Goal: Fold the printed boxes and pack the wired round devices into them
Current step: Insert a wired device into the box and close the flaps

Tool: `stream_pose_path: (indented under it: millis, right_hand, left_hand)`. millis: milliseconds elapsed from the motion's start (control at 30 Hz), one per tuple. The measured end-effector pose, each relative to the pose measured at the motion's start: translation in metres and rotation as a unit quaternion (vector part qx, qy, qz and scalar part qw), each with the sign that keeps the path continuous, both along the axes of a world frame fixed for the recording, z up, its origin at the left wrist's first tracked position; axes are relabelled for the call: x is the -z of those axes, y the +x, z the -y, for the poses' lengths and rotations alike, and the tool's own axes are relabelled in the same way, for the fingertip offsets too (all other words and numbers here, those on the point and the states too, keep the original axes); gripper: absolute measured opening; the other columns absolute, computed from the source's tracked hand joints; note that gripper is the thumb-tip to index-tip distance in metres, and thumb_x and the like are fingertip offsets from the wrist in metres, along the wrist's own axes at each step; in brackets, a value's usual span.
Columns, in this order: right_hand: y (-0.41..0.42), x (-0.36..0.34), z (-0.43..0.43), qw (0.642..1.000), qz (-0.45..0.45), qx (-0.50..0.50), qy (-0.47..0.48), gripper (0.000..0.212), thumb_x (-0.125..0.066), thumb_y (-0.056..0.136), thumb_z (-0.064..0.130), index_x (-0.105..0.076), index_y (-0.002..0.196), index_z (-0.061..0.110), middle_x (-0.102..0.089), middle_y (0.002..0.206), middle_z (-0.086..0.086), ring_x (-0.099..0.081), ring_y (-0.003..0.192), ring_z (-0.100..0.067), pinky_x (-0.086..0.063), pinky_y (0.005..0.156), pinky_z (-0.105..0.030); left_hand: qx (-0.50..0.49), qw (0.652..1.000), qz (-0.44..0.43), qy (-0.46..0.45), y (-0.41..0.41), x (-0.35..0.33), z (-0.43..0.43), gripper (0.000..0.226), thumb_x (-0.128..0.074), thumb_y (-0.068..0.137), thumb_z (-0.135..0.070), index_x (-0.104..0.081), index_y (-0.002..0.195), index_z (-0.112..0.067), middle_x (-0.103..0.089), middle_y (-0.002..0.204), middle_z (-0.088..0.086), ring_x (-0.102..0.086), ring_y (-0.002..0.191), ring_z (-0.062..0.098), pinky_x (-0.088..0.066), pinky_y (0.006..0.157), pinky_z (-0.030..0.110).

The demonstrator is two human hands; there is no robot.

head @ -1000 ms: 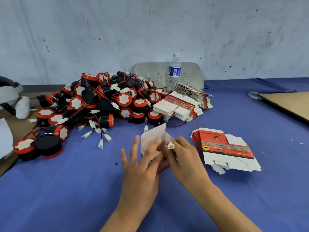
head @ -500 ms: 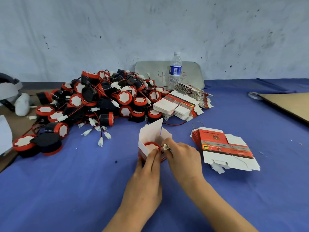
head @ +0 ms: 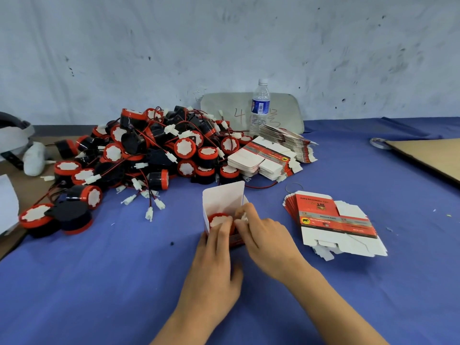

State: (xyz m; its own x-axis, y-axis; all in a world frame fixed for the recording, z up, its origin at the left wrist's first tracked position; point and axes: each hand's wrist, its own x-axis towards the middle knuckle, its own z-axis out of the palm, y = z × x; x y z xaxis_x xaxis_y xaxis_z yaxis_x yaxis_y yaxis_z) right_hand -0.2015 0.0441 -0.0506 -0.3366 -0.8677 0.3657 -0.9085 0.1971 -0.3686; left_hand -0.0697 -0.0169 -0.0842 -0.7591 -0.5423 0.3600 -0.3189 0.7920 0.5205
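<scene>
An open printed box (head: pixel 222 198) stands on the blue cloth with its white lid flap up. A round red-rimmed device (head: pixel 218 219) sits inside it. My left hand (head: pixel 215 255) grips the box's near side, fingers at the device's rim. My right hand (head: pixel 265 239) pinches the device's white wire connector (head: pixel 242 216) at the box's right edge. A big pile of red and black wired devices (head: pixel 149 155) lies behind on the left. A fanned stack of flat printed boxes (head: pixel 333 220) lies to the right.
More flat box stacks (head: pixel 271 155) lie behind the open box, with a water bottle (head: pixel 260 105) and a grey board (head: pixel 224 108) at the wall. Brown cardboard (head: pixel 428 155) lies at far right. A white object (head: pixel 33 158) rests on the brown surface at left.
The box has been turned so its opening faces me and the device now shows inside. My left hand moved from the flap to the box's near side; my right keeps the connector.
</scene>
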Motion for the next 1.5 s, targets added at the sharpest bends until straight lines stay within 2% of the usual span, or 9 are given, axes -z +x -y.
stream_pose_path:
  millis: [200, 300, 400, 667, 800, 967, 1167, 1333, 1500]
  right_hand:
    - [0.003, 0.005, 0.009, 0.994, 0.05, 0.09, -0.028, 0.037, -0.03, 0.103, 0.035, -0.024, 0.137, 0.021, -0.057, 0.072, -0.001, -0.058, 0.068, -0.028, -0.03, 0.055, -0.032]
    - [0.005, 0.002, 0.009, 0.994, -0.028, 0.099, -0.034, 0.04, -0.042, 0.101, 0.033, -0.04, 0.14, 0.023, -0.065, 0.075, -0.005, -0.061, 0.067, -0.027, -0.033, 0.054, -0.03]
    - [0.01, 0.003, 0.007, 0.983, -0.106, 0.095, -0.116, 0.039, -0.079, 0.073, 0.011, -0.072, 0.111, 0.014, -0.065, 0.058, -0.005, -0.055, 0.042, -0.026, -0.038, 0.036, -0.026]
    - [0.013, 0.006, 0.013, 0.977, -0.091, 0.123, -0.146, 0.023, -0.08, 0.07, 0.004, -0.076, 0.087, 0.019, -0.059, 0.127, -0.005, -0.057, 0.091, -0.028, -0.042, 0.047, -0.026]
    - [0.003, 0.013, 0.016, 0.951, 0.17, 0.072, -0.25, 0.056, -0.065, 0.085, -0.003, -0.063, 0.115, 0.044, -0.034, 0.141, 0.02, -0.054, 0.095, -0.01, -0.049, 0.076, -0.02]
    - [-0.009, 0.015, 0.012, 0.864, 0.426, 0.054, -0.263, 0.101, -0.064, 0.088, 0.004, -0.004, 0.131, 0.072, -0.05, 0.126, 0.022, -0.06, 0.084, -0.004, -0.046, 0.069, -0.012]
    - [-0.017, 0.017, 0.017, 0.859, 0.479, 0.038, -0.179, 0.05, -0.054, 0.088, -0.007, -0.059, 0.117, 0.033, -0.069, 0.1, 0.007, -0.064, 0.094, -0.015, -0.053, 0.073, -0.023]
    - [-0.013, 0.015, 0.011, 0.873, 0.45, -0.016, -0.186, 0.042, -0.049, 0.09, -0.011, -0.06, 0.115, 0.021, -0.071, 0.103, 0.002, -0.064, 0.094, -0.01, -0.05, 0.075, -0.017]
    - [-0.02, 0.014, 0.007, 0.841, 0.517, -0.077, -0.14, 0.032, -0.038, 0.101, 0.026, -0.058, 0.124, 0.013, -0.067, 0.113, 0.0, -0.065, 0.095, 0.001, -0.052, 0.082, -0.016]
  left_hand:
    - [0.003, 1.0, -0.012, -0.012, 0.002, -0.002, 0.0, 0.101, -0.054, 0.093, -0.028, 0.035, 0.126, -0.062, 0.001, 0.144, -0.037, -0.021, 0.137, 0.004, -0.034, 0.103, 0.02]
    - [0.0, 1.0, 0.007, -0.02, 0.002, -0.003, -0.001, 0.098, -0.052, 0.094, -0.033, 0.037, 0.125, -0.061, 0.011, 0.14, -0.041, -0.014, 0.14, 0.004, -0.032, 0.105, 0.018]
    - [-0.006, 0.999, 0.024, -0.024, 0.001, -0.003, 0.0, 0.094, -0.05, 0.095, -0.033, 0.037, 0.125, -0.056, 0.025, 0.13, -0.045, -0.01, 0.142, 0.004, -0.026, 0.109, 0.017]
    - [-0.024, 0.997, 0.061, -0.04, 0.001, -0.003, 0.001, 0.073, -0.048, 0.095, -0.033, -0.001, 0.151, -0.036, 0.002, 0.151, -0.024, 0.007, 0.146, 0.017, -0.006, 0.12, 0.032]
    - [0.01, 0.998, -0.034, -0.046, 0.002, -0.011, -0.004, 0.064, -0.056, 0.092, -0.021, -0.027, 0.148, -0.035, -0.024, 0.148, -0.022, -0.015, 0.143, 0.01, -0.026, 0.116, 0.026]
    - [-0.017, 0.982, -0.183, 0.029, 0.001, -0.012, 0.005, 0.068, -0.064, 0.087, -0.01, -0.032, 0.143, -0.031, -0.034, 0.137, -0.016, -0.048, 0.115, -0.001, -0.044, 0.083, 0.004]
    - [-0.026, 0.989, -0.131, 0.069, 0.0, -0.006, 0.018, 0.051, -0.066, 0.089, -0.016, -0.05, 0.136, -0.029, -0.044, 0.128, -0.023, -0.05, 0.114, 0.001, -0.041, 0.095, 0.013]
    - [-0.012, 0.994, -0.097, 0.049, -0.001, -0.003, 0.02, 0.039, -0.069, 0.087, -0.02, -0.061, 0.125, -0.028, -0.039, 0.12, -0.037, -0.049, 0.112, 0.003, -0.038, 0.093, 0.014]
    - [-0.03, 0.992, -0.108, 0.056, -0.001, -0.003, 0.022, 0.034, -0.068, 0.087, -0.017, -0.063, 0.12, -0.023, -0.045, 0.123, -0.029, -0.045, 0.117, -0.001, -0.029, 0.093, 0.0]
